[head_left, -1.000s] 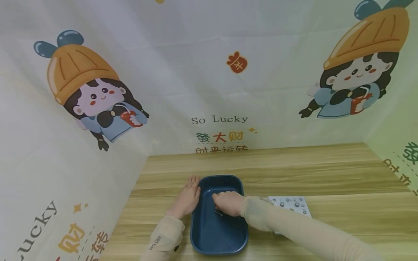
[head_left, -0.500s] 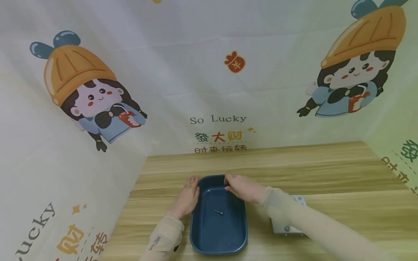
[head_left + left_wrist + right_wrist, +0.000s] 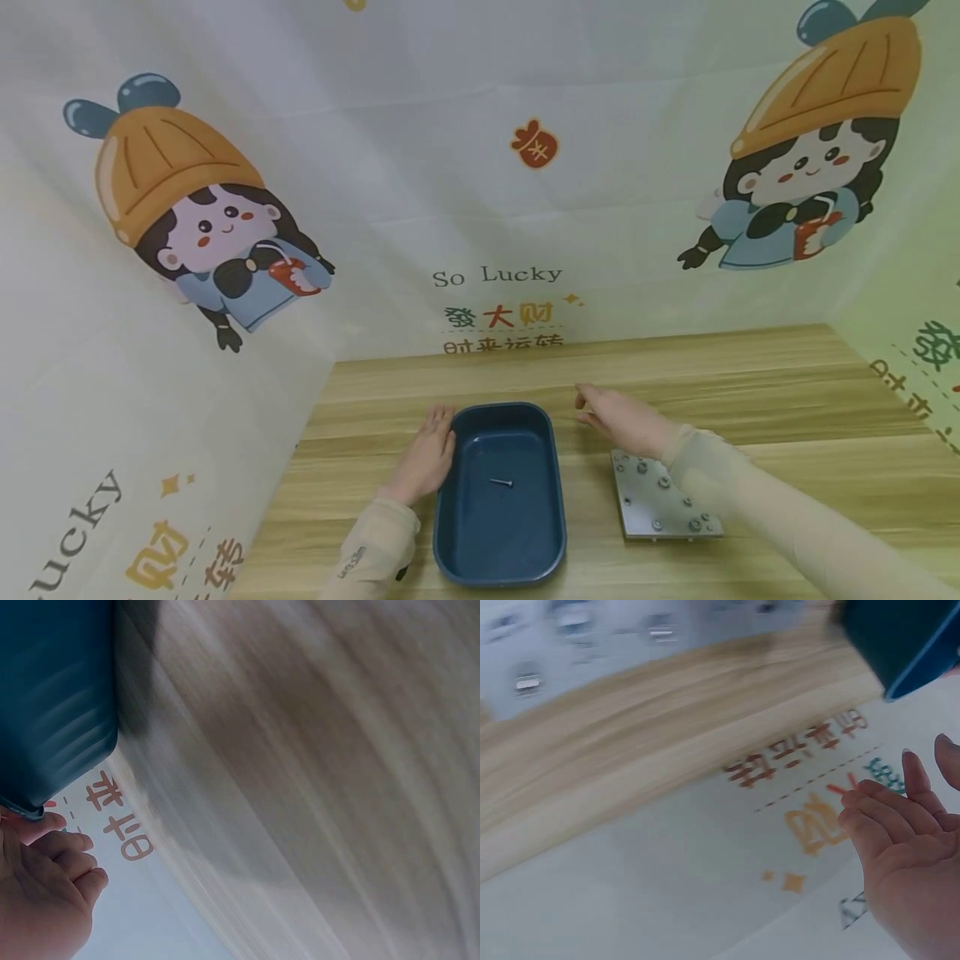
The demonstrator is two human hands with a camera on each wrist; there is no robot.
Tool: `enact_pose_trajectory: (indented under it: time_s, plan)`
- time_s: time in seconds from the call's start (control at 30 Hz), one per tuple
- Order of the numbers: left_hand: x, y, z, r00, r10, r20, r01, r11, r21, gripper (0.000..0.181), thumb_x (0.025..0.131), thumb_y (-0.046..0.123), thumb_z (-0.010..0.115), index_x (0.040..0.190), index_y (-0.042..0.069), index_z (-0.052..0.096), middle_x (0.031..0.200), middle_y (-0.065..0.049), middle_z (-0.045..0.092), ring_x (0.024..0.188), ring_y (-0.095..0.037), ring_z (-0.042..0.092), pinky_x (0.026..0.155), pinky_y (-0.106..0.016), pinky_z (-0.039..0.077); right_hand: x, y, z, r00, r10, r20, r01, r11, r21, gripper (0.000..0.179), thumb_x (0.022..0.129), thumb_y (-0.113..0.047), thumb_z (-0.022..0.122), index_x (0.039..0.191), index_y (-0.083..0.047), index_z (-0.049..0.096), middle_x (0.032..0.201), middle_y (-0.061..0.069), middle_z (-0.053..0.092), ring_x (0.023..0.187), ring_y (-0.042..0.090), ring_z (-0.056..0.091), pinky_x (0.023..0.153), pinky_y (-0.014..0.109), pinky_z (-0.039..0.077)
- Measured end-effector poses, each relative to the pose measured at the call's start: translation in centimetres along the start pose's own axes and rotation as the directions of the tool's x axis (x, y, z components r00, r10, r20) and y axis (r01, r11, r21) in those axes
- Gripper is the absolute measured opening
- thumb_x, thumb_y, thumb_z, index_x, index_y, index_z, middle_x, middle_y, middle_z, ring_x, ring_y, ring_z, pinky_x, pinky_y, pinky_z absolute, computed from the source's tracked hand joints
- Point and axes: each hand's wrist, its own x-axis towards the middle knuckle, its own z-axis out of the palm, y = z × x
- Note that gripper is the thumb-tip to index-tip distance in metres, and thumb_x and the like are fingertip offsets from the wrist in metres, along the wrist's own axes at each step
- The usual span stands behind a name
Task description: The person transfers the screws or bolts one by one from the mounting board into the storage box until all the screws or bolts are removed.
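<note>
A dark blue tray (image 3: 498,533) sits on the table, with a single small screw (image 3: 502,482) lying in it. My left hand (image 3: 427,454) rests along the tray's left rim, fingers extended toward the far end. In the left wrist view, that hand's fingers (image 3: 71,859) are right at the tray's rim. To the right of the tray, my right hand (image 3: 626,419) is in the air with loosely bent fingers and holds nothing. Just beneath that forearm lies a silver metal plate (image 3: 637,508) fitted with several bolts; the sleeve hides its upper right part.
A wood-grain table (image 3: 420,379) carries everything. White printed cloth (image 3: 375,167) hangs behind it and along both sides. A strip of table separates the tray from the metal plate.
My right hand has let go of the screw inside the tray, risen out past the far right rim and moved right toward the plate. My left hand has stayed at the rim.
</note>
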Motion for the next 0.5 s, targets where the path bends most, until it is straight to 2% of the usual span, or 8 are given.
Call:
enact_pose_trajectory:
  time_s: [0.23,0.33,0.5]
  plan:
    - [0.1,-0.1,0.0,1.000,-0.007,-0.002,0.007,1.000,-0.006,0.049,0.106,0.015,0.035,0.148,-0.011,0.032,0.155,-0.031,0.029,0.148,-0.044,0.023,0.121,-0.054,0.022,-2.7,2.6,-0.6,0.998,0.069,0.009,-0.069,0.998,0.009,0.023,0.098,-0.005,0.057,0.117,0.007,0.053,0.101,0.016,0.068,0.083,0.023,0.069,0.071,0.031,0.059]
    - [0.1,-0.1,0.1,1.000,-0.002,-0.005,0.002,1.000,-0.005,0.049,0.106,0.015,0.035,0.148,-0.011,0.033,0.155,-0.031,0.029,0.148,-0.044,0.023,0.121,-0.054,0.022,-4.1,3.8,-0.4,0.996,0.087,0.014,-0.087,0.996,0.007,0.020,0.096,-0.004,0.059,0.112,0.006,0.054,0.095,0.014,0.069,0.076,0.018,0.067,0.066,0.027,0.058]
    - [0.0,0.0,0.1,1.000,-0.010,0.007,0.009,1.000,0.005,0.050,0.106,0.016,0.035,0.149,-0.009,0.032,0.156,-0.030,0.028,0.148,-0.044,0.023,0.121,-0.055,0.022,-6.2,4.8,0.1,0.994,0.107,0.026,-0.107,0.994,-0.003,0.017,0.092,-0.004,0.063,0.106,0.004,0.057,0.092,0.011,0.069,0.079,0.020,0.069,0.070,0.029,0.060]
